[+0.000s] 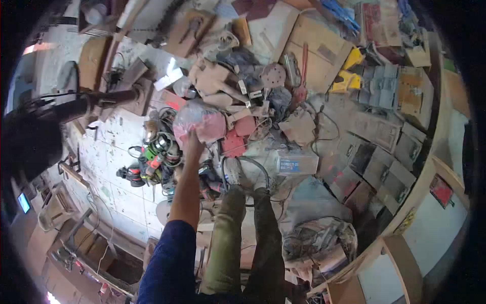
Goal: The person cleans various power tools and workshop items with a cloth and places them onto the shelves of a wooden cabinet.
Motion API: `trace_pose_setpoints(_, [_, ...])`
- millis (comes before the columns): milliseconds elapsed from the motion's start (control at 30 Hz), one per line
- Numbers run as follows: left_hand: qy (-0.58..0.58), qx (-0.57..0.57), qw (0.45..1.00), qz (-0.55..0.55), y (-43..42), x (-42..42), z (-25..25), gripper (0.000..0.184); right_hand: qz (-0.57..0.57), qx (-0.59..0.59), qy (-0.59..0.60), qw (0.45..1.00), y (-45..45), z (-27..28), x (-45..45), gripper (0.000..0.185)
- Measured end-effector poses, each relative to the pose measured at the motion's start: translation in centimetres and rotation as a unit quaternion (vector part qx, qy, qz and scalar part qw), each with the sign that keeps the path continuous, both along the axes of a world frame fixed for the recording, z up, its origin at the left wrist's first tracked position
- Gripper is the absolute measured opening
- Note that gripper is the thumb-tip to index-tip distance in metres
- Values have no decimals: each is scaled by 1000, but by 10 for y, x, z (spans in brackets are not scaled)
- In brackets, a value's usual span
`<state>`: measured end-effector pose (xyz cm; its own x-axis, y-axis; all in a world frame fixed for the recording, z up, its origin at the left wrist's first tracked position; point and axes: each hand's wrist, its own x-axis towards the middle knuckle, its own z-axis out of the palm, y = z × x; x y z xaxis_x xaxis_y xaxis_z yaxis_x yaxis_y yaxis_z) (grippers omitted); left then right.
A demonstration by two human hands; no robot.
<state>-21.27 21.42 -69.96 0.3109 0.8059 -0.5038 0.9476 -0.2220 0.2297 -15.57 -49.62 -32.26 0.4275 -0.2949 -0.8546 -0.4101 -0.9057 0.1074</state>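
My left hand reaches forward from a blue sleeve, at the lower edge of a clear plastic bag with pink and red contents. One finger points up against the bag; the other fingers are blurred, and whether they grip it cannot be made out. Right of the hand lies a red flat piece. Left of it is a tangle of cords and tools with a green part. My right hand is out of view.
Beyond the bag lies a heap with a brown cloth-like item and a round sanding disc. Yellow pieces and cardboard boxes are at the right. A black hose loop lies around my feet. A clear box with a blue label sits nearby.
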Motion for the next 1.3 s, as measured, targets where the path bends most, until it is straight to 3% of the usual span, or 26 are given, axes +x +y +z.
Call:
trace_pose_setpoints(33, [56, 70, 994, -63, 10, 4, -15, 68, -3, -13, 8, 1000, -1, -2, 2, 45])
trace_pose_setpoints(100, [120, 109, 984, -74, 4, 1, -35, 75, -11, -29, 15, 999, -2, -12, 6, 45])
trace_pose_setpoints(167, [120, 155, 975, -101, -9, -9, -54, 67, -16, -40, 19, 999, -5, -14, 11, 44])
trace_pose_setpoints(233, [193, 207, 952, -115, -17, -22, -71, 56, -17, -40, 22, 999, -5, -16, 15, 44])
trace_pose_setpoints(267, [228, 141, 958, -103, -15, -12, -55, 36, -13, -35, 20, 999, -5, -17, 18, 43])
trace_pose_setpoints(300, [224, 141, 959, -101, -14, -12, -52, 36, -11, -32, 20, 999, -5, -20, 24, 43])
trace_pose_setpoints(367, [234, 165, 936, -205, -4, -24, -46, 26, -10, -24, 16, 1000, -3, -20, 34, 43])
trace_pose_setpoints(433, [193, 151, 954, -173, 14, -20, -32, 27, -8, -5, 5, 1000, 3, -27, 51, 42])
trace_pose_setpoints(500, [134, 2, 971, -197, 26, -28, -15, 33, -5, 21, -8, 1000, 10, -34, 69, 42])
trace_pose_setpoints(533, [-3, -2, 989, -146, 26, -42, -26, 39, -3, 34, -14, 999, 14, -36, 74, 42])
trace_pose_setpoints(633, [-51, -48, 984, -165, 25, -30, 8, 39, 19, 78, -33, 996, 37, -39, 88, 42])
trace_pose_setpoints(667, [-53, -38, 984, -167, 25, -22, 33, 39, 44, 94, -41, 994, 45, -39, 90, 42])
trace_pose_setpoints(700, [-66, -74, 990, -100, 21, -16, 64, 39, 92, 116, -52, 988, 54, -40, 90, 41])
trace_pose_setpoints(767, [-75, -105, 991, -39, 6, -8, 135, 39, 248, 163, -84, 951, 81, -46, 87, 41])
trace_pose_setpoints(800, [-141, -125, 982, -4, -5, -4, 177, 40, -37, 147, -39, 988, 162, -37, 96, 50])
trace_pose_setpoints(867, [-267, -188, 940, 94, -52, -15, 242, 43, -129, 133, -3, 983, 288, 22, 99, 47])
trace_pose_setpoints(900, [-335, -223, 903, 152, -67, -8, 265, 45, 53, 318, -83, 943, 250, -62, 44, 37])
trace_pose_setpoints(967, [-278, -306, 888, 200, -83, 22, 382, 47, -65, 541, -37, 838, 433, 83, 72, 47])
trace_pose_setpoints(1033, [-372, -308, 846, 224, -115, 31, 415, 48, -5, 599, -214, 772, 492, 81, 68, 61])
trace_pose_setpoints(1067, [-402, -311, 831, 227, -128, 36, 439, 49, 46, 559, -341, 754, 504, 79, 89, 58])
trace_pose_setpoints(1133, [-333, -364, 864, 101, -134, 67, 552, 49, 165, 410, -579, 685, 515, 97, 152, 48])
trace_pose_setpoints(1167, [-415, -401, 812, 87, -147, 79, 584, 46, 54, 400, -451, 796, 504, 106, 195, 43])
trace_pose_setpoints(1200, [-406, -404, 818, 53, -150, 78, 600, 44, -62, 377, -302, 873, 485, 116, 221, 43])
trace_pose_setpoints(1233, [-400, -404, 823, 11, -146, 84, 614, 41, -77, 382, -320, 864, 471, 136, 235, 43])
trace_pose_setpoints(1300, [-426, -378, 820, -50, -135, 105, 662, 40, 143, 332, -285, 888, 449, 194, 260, 46])
